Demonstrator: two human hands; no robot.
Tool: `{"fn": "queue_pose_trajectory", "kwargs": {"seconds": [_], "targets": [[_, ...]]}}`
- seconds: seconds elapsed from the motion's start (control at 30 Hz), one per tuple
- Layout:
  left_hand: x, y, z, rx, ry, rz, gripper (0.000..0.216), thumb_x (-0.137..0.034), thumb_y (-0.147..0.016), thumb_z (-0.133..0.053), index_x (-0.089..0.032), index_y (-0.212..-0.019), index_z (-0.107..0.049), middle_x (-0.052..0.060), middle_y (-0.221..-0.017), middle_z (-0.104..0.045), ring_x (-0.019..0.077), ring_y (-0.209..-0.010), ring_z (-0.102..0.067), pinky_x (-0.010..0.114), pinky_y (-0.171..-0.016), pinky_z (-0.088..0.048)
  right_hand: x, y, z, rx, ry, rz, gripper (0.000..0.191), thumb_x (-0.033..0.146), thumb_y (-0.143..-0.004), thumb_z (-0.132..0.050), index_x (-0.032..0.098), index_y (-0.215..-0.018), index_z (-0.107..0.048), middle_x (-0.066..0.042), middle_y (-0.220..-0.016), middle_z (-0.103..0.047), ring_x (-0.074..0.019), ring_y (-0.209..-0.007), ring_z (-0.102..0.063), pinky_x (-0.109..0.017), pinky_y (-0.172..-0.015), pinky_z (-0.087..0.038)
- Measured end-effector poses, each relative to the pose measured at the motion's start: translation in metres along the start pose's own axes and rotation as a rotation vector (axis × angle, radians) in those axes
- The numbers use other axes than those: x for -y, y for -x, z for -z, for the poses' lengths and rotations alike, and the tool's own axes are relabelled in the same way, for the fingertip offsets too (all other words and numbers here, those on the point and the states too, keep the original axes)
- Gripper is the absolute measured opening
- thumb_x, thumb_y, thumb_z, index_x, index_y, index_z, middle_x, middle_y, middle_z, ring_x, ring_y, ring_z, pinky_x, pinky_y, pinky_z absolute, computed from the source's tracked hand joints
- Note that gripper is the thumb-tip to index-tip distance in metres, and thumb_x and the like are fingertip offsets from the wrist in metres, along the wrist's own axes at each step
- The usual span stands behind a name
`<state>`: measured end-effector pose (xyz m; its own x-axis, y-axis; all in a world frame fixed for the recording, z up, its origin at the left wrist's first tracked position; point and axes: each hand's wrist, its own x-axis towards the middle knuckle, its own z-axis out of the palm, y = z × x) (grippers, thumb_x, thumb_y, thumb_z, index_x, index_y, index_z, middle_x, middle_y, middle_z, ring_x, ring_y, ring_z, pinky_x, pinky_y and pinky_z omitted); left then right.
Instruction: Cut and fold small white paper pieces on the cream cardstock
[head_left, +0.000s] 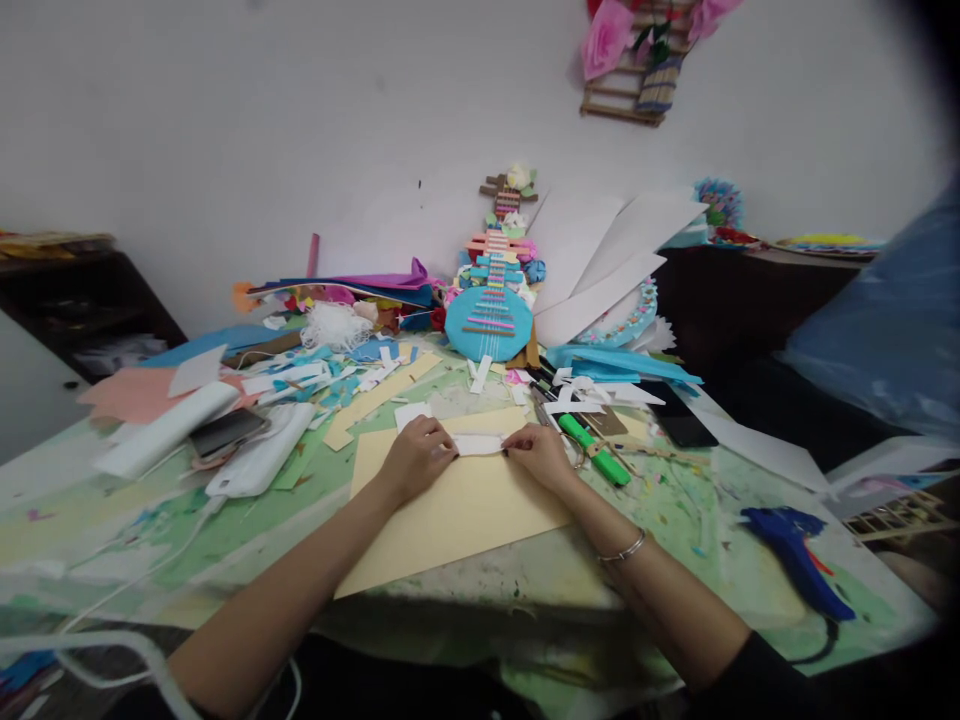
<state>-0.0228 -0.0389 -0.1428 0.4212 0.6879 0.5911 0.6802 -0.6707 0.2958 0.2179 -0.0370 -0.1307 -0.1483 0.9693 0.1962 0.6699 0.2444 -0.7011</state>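
Observation:
A small white paper strip (pixel 478 444) lies across a large cream sheet of card (pixel 450 505) on the table. My left hand (pixel 416 458) pinches the strip's left end with curled fingers. Its right end is pinched by my right hand (pixel 541 455), which wears a thin silver bracelet (pixel 624 549) at the wrist. Both hands rest on the cream card, a short way apart, with the strip stretched between them.
A green marker (pixel 594 449) and scissors lie right of my right hand. A blue glue gun (pixel 796 556) sits near the table's right edge. A paper guitar model (pixel 491 300) stands at the back among coloured paper scraps. White power banks and a phone (pixel 225 432) lie left.

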Motion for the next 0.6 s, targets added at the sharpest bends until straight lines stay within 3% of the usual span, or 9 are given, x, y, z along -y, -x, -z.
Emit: {"fn": "queue_pose_trajectory", "kwargs": {"seconds": [0.3, 0.6], "targets": [[0.004, -0.001, -0.005, 0.069, 0.009, -0.020, 0.015, -0.032, -0.079, -0.063, -0.020, -0.085, -0.069, 0.007, -0.084, -0.063, 0.0208, -0.084, -0.054, 0.036, -0.076, -0.046, -0.012, -0.005, 0.002, 0.048, -0.079, -0.013, 0.015, 0.013, -0.065, -0.064, 0.014, -0.076, -0.074, -0.003, -0.071, -0.066, -0.0125, -0.061, -0.056, -0.022, -0.058, -0.039], [-0.003, -0.005, -0.004, 0.093, -0.023, -0.106, 0.015, -0.027, -0.084, -0.057, -0.019, -0.085, -0.069, 0.008, -0.083, -0.062, 0.0202, -0.082, -0.053, 0.035, -0.074, -0.046, -0.014, -0.005, 0.001, 0.066, -0.156, -0.041, 0.014, 0.016, -0.066, -0.062, 0.012, -0.075, -0.072, -0.001, -0.057, -0.061, -0.0105, -0.050, -0.051, -0.021, -0.048, -0.035]]}}
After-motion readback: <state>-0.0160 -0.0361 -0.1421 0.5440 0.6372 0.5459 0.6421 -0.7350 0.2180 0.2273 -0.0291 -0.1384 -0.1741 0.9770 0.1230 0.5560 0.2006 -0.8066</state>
